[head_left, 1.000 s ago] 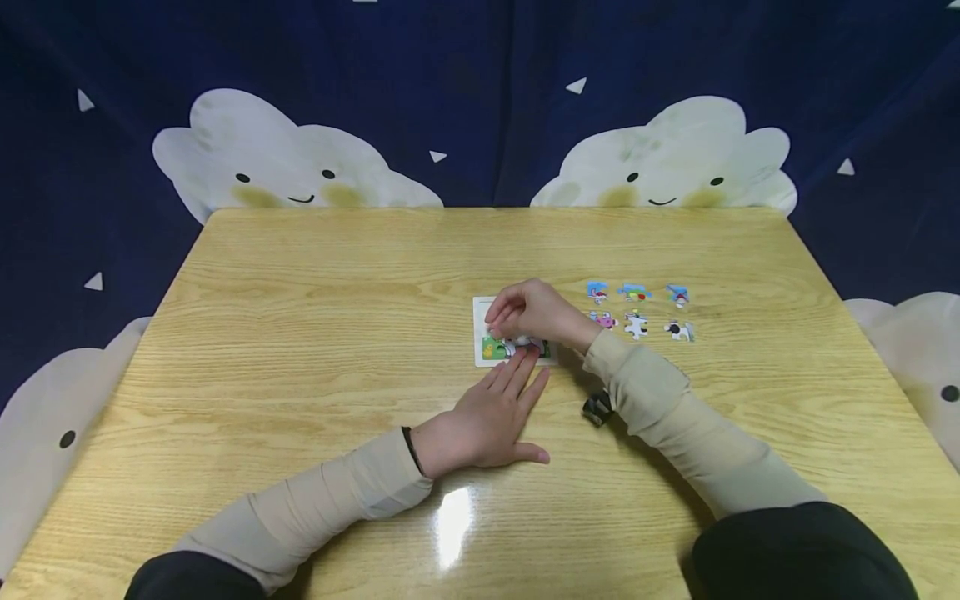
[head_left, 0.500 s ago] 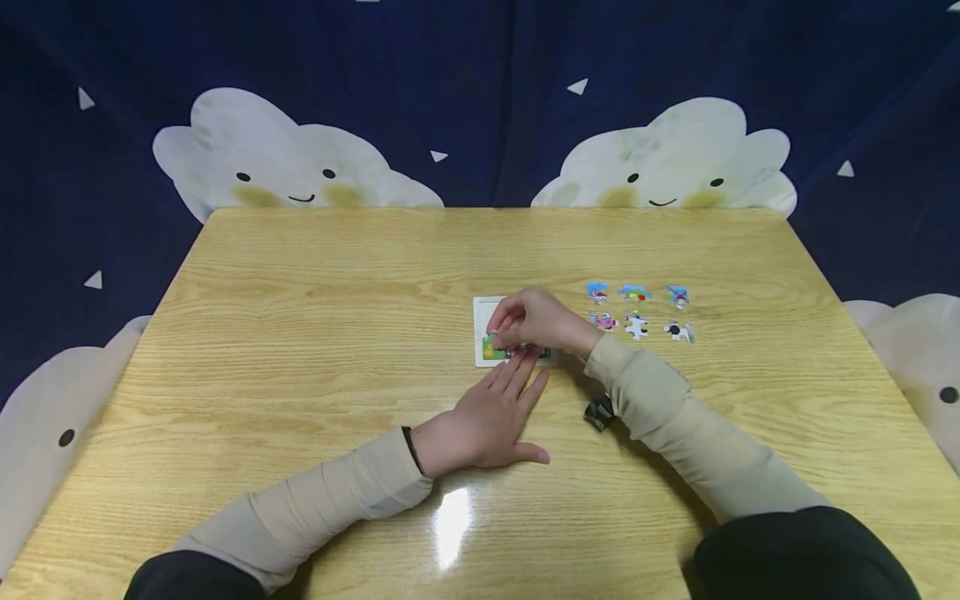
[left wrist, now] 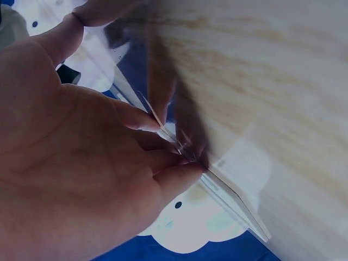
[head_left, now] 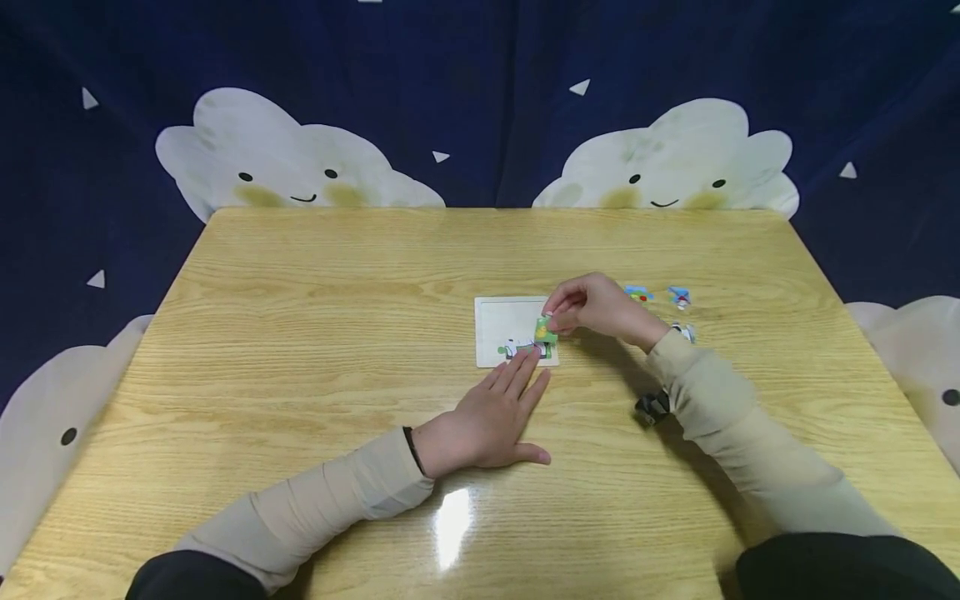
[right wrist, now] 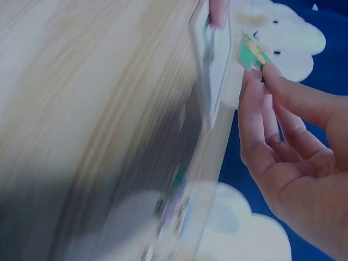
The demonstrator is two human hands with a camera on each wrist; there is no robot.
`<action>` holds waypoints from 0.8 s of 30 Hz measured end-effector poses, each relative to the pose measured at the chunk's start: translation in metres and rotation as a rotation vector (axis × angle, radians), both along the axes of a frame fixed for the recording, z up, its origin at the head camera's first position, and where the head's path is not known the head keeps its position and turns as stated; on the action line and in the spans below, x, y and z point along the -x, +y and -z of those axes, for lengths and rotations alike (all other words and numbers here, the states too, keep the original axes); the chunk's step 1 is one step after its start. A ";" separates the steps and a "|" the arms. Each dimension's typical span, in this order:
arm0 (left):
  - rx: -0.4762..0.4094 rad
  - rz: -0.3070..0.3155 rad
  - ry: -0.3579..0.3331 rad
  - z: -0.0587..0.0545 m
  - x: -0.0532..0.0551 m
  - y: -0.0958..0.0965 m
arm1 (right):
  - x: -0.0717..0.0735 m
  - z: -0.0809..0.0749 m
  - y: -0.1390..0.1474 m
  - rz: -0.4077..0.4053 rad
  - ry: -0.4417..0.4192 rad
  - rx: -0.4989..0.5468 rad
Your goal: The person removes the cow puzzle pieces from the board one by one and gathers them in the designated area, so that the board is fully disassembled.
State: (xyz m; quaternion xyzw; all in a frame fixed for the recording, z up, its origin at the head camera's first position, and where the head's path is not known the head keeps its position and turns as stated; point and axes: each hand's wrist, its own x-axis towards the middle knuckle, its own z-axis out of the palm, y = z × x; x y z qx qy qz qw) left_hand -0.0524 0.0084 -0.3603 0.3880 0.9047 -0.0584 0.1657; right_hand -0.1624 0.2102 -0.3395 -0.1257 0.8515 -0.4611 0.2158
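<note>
The white puzzle tray (head_left: 510, 312) lies near the middle of the table, with a white-and-green jigsaw section (head_left: 517, 348) along its near side. Straight fingers of my left hand (head_left: 489, 421) rest on the tray's near edge; in the left wrist view, the fingertips touch the thin tray (left wrist: 239, 204). Above the tray's right side, my right hand (head_left: 603, 308) pinches a green puzzle piece (head_left: 545, 331) with a yellow figure between thumb and fingers. The right wrist view shows this green piece (right wrist: 252, 53) raised off the tray.
Loose puzzle pieces lie to the right of the tray, among them a blue-and-green piece (head_left: 639, 293), a blue piece (head_left: 679, 297) and a white piece (head_left: 686, 332). My right hand and forearm hide others. A dark curtain (head_left: 495, 100) hangs behind the wooden table (head_left: 337, 333).
My right hand has lifted the green piece from the tray's near left corner and carried it rightward. That corner now shows bare white. My left hand has stayed in place.
</note>
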 end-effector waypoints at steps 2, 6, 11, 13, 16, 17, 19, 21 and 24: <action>-0.001 0.000 0.003 0.000 0.000 0.000 | -0.002 -0.001 0.012 0.014 -0.004 -0.011; -0.009 0.002 0.008 -0.001 -0.001 0.000 | -0.009 0.000 0.038 0.029 0.003 -0.054; -0.009 0.007 0.026 -0.001 -0.001 -0.001 | -0.021 0.008 0.061 0.033 0.017 -0.082; -0.010 0.011 0.032 0.000 -0.002 -0.001 | -0.026 0.010 0.067 0.030 0.028 -0.098; -0.018 0.015 0.039 0.000 -0.002 -0.002 | -0.032 0.014 0.072 0.037 0.057 -0.131; -0.019 0.015 0.038 0.001 -0.002 -0.002 | -0.033 0.015 0.072 0.037 0.076 -0.143; -0.017 0.015 0.038 0.001 -0.002 -0.002 | -0.036 0.016 0.072 0.030 0.136 -0.177; -0.016 0.014 0.034 0.001 -0.002 -0.002 | -0.037 0.018 0.071 0.022 0.207 -0.214; -0.015 0.015 0.030 0.001 -0.001 -0.001 | -0.039 0.021 0.069 0.011 0.291 -0.257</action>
